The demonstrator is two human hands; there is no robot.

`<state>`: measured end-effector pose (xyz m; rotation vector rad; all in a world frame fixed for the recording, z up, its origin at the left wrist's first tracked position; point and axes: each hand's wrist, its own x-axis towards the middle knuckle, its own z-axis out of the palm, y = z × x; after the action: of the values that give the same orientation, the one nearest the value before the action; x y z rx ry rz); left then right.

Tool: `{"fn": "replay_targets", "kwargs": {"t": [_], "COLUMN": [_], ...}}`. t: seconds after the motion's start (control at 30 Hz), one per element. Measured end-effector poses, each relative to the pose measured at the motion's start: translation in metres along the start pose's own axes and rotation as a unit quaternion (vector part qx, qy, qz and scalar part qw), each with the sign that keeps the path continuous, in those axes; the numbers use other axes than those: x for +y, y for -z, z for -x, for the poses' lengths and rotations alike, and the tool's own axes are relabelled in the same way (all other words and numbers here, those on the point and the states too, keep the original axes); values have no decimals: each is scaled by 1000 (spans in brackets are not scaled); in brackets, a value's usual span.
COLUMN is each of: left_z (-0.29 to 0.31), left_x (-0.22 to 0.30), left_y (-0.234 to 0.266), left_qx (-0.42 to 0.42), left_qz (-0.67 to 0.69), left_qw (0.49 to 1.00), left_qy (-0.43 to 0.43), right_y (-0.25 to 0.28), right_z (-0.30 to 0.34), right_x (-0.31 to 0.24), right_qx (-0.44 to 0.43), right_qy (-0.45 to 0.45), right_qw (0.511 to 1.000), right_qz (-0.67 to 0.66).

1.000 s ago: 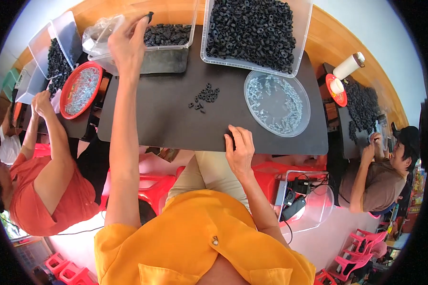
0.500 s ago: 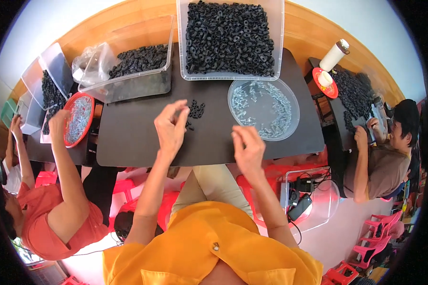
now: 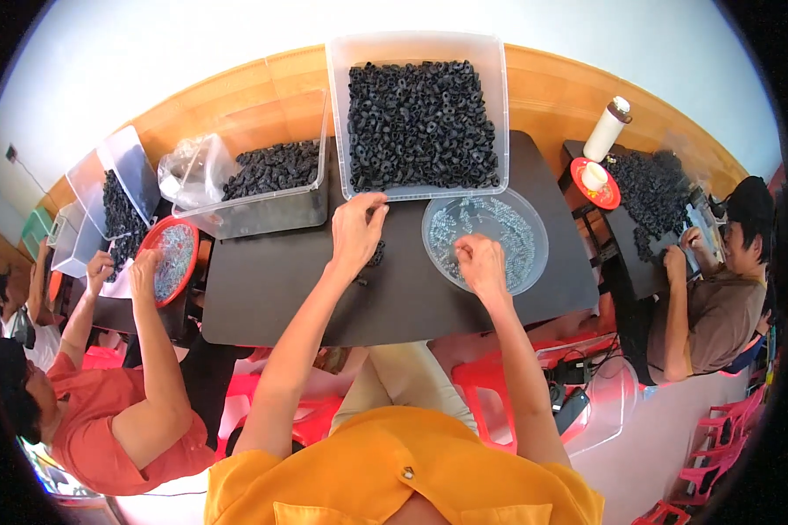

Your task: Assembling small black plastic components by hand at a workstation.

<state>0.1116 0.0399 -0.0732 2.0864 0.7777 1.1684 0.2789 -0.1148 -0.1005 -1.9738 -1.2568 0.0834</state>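
My left hand [image 3: 357, 234] is closed in a pinch at the near edge of a clear plastic bin [image 3: 337, 114] heaped with small black ring-like parts [image 3: 425, 127]. What its fingertips hold, if anything, is too small to tell. A few black parts [image 3: 377, 254] lie on the dark table beside that wrist, partly hidden by it. Over a round clear tray [image 3: 541, 262] my right hand [image 3: 483, 264] is also pinched, its fingertips low among small shiny pieces [image 3: 518, 236]. I cannot make out what sits between those fingers.
Left of the bin stands another clear box [image 3: 263, 219] of black parts, with a plastic bag [image 3: 197, 166] behind. Two people work at side tables, one by a red basin [image 3: 190, 276], one near a bottle [image 3: 606, 129]. Red stools [image 3: 486, 385] stand below the dark table [image 3: 271, 297].
My left hand has moved right and up to the bin's near edge. My right hand has moved from the table's front part onto the round tray. The whole view has shifted downward.
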Motion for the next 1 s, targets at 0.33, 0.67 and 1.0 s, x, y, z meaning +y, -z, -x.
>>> {"fn": "replay_targets", "kwargs": {"t": [0.33,0.67,1.0], "left_z": [-84,-89,-25], "left_x": [-20,-22,7], "left_y": [-65,-65,-12], "left_qx": [-73,-98,-171], "left_qz": [-256,-330,382], "left_qw": [959,926,896], "left_qy": [-97,-156,151], "right_y": [29,35,27], "right_z": [20,18,16], "right_x": [5,12,10], "right_qx": [55,95,68], "right_qy": [-51,-58,-104], "right_qw": [988,977,926], "right_qz": [-134,-181,-356]}}
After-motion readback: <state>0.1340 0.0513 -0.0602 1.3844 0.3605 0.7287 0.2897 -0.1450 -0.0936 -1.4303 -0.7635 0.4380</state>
